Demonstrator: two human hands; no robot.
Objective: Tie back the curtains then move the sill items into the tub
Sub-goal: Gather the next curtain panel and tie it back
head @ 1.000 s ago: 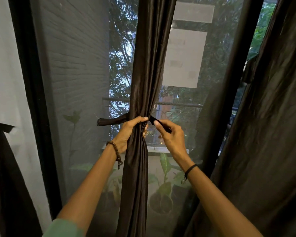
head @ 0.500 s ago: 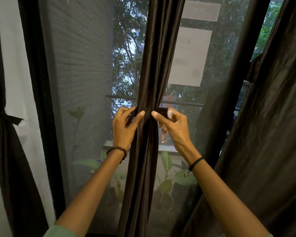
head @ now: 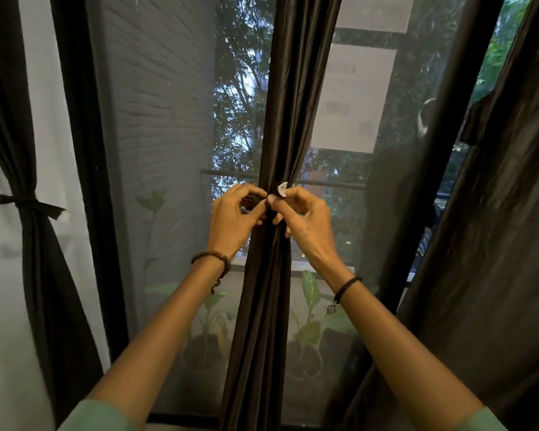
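fastening the tie strap round the gathered middle curtain, mid-window, against the mesh screen. pinching one strap end in the left hand, the white-tipped end in the right hand, fingertip to fingertip. next, probably pressing both ends together firmly. dark, satiny, slippery pleats; beyond, a cinched left curtain, a loose right curtain.

The left hand and right hand hide nearly all of the dark fabric tie strap on the dark brown satin curtain. Print on the 2 pale paper sheets is too blurred to read.
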